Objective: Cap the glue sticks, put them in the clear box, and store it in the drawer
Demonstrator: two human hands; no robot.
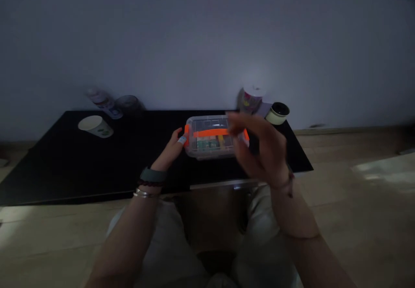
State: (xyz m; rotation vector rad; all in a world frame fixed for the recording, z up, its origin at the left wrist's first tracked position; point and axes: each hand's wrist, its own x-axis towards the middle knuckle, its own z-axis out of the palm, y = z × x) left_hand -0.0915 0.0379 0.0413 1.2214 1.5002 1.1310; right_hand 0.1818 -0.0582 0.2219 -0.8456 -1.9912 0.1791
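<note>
Clear plastic box point(210, 137) sits on black counter point(65, 171), long axis running left-right. Left hand point(171, 148) grasps its orange end latch point(186, 135); right hand point(257, 149) hovers half-open over the right end, nearer the box's far side.

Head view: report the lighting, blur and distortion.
Head view: dim and underexposed overall, with a pale patch of light on the floor; the right hand is motion-blurred, the left hand sharper; the clear plastic box stays readable; wide-angle bowing stretches the black table toward the frame edges.
</note>
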